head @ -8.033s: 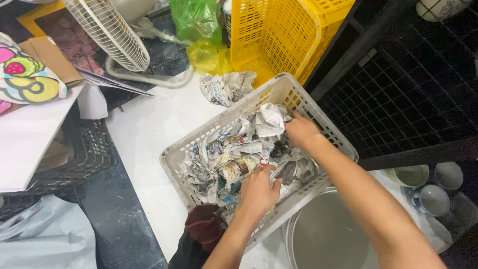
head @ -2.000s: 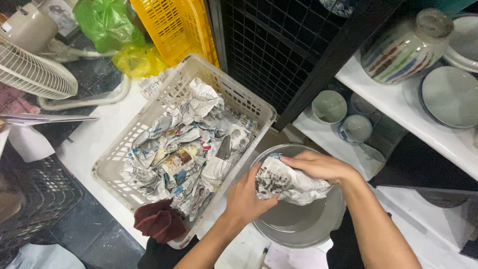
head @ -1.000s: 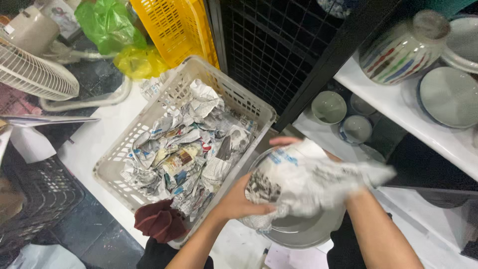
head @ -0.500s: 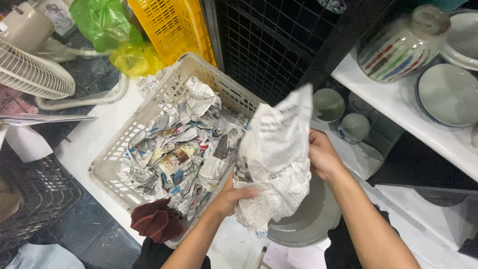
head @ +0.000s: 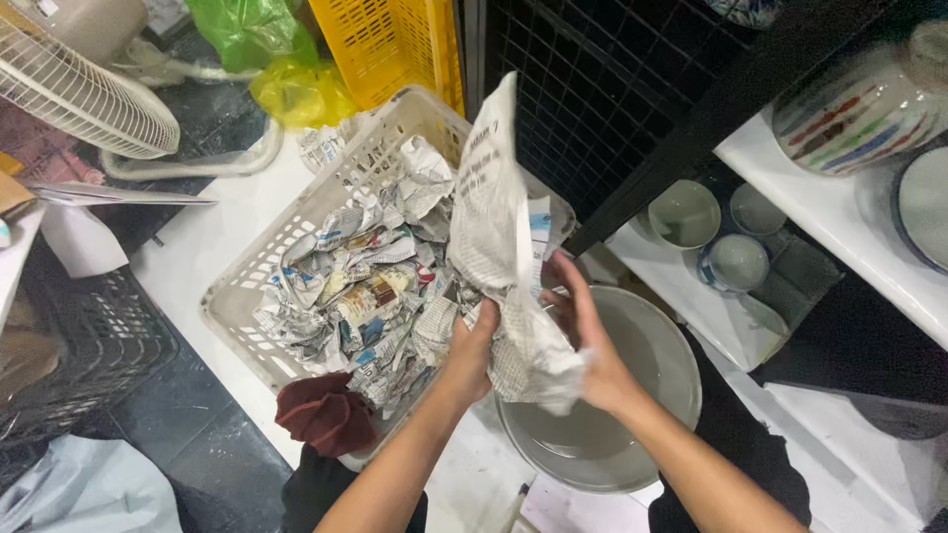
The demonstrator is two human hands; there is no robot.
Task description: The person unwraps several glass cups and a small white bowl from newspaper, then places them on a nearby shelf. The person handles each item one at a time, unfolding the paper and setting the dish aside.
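Head view, looking down. Both hands are on one sheet of newspaper [head: 504,247], held up above the right corner of a white plastic basket [head: 326,197] and the near edge of a large grey bowl [head: 642,395].

Left hand [head: 472,350]: fingers curled and pressed into the crumpled lower end of the sheet, gripping it from the left. Right hand [head: 588,341]: fingers bent around the same lower end from the right, thumb side toward the paper; it clasps the sheet. The upper part of the sheet stands up nearly vertical, partly unfolded, and reaches to the basket's far rim.

The basket sits on a white counter [head: 197,247] and is filled with crumpled newspaper wads [head: 365,286]. A dark red cloth [head: 326,415] lies at the basket's near corner. The grey bowl sits just right of the basket, under the hands.

Surroundings: yellow crate [head: 395,44] beyond the basket; white fan [head: 79,84] at upper left; small cups [head: 711,237] on a lower white shelf at right; striped jar [head: 859,114] on the upper shelf.
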